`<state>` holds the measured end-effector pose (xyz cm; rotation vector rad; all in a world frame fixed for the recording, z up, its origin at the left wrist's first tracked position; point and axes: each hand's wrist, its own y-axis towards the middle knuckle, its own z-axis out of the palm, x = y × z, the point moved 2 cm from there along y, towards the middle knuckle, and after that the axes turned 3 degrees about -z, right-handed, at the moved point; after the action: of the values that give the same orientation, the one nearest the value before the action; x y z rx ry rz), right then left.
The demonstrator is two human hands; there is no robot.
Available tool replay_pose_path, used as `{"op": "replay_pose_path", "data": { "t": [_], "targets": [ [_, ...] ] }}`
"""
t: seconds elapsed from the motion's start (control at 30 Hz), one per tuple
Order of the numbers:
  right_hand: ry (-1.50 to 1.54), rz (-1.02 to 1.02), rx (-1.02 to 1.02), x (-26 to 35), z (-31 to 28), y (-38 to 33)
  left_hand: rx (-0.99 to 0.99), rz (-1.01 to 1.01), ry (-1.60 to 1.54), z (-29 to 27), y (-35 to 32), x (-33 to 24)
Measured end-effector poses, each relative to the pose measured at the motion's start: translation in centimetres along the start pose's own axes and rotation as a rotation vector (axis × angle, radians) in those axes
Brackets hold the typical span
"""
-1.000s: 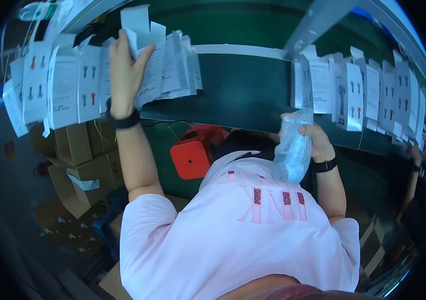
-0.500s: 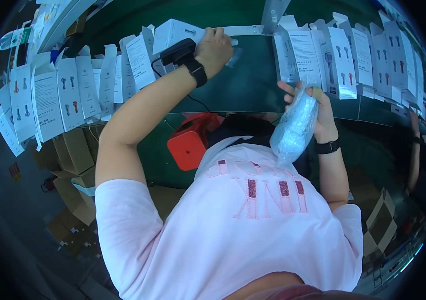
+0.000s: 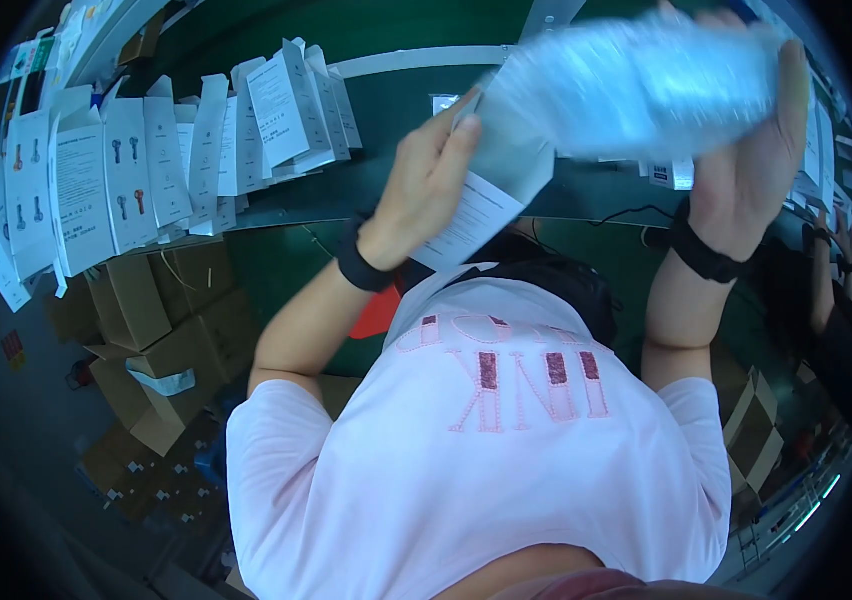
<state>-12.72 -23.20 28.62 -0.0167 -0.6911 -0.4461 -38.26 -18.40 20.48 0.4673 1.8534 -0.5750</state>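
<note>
My left hand (image 3: 424, 190) is closed around a white printed box (image 3: 474, 222), thumb on its near side. The box is tilted, with its open end up and to the right. My right hand (image 3: 754, 175) grips a bubble-wrapped bundle (image 3: 646, 90), long and bluish, somewhat blurred by motion. One end of the bundle overlaps the open end of the box; I cannot tell whether it is inside. The wrap hides what it contains, and part of my right hand's fingers lie behind it.
Upright white boxes with open flaps (image 3: 86, 190) line the left of the green table (image 3: 376, 180); more boxes (image 3: 818, 150) stand at the right. Cardboard cartons (image 3: 136, 300) sit on the floor at left, a red stool (image 3: 376, 312) under the table edge. Another person's arm (image 3: 824, 280) shows far right.
My left hand has left the back of the table and come nearer, now with the white box. My right hand has raised the bubble-wrapped bundle and turned it sideways toward the box.
</note>
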Motion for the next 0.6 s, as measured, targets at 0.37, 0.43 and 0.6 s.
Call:
{"op": "replay_pose_path", "data": {
  "t": [0.37,0.43,0.6],
  "targets": [
    [-0.952,0.045,0.177,-9.7,5.0,1.3,-0.197,-0.091,-0.535,1.7,-3.8,2.2],
    [-0.946,0.135,0.246,-10.4,5.8,1.2,-0.125,-0.208,-0.686,1.9,-3.8,3.3],
    [-0.438,0.42,0.294,-11.7,6.0,1.4,-0.162,-0.111,-0.771,0.6,-3.9,2.8]
  ]
}}
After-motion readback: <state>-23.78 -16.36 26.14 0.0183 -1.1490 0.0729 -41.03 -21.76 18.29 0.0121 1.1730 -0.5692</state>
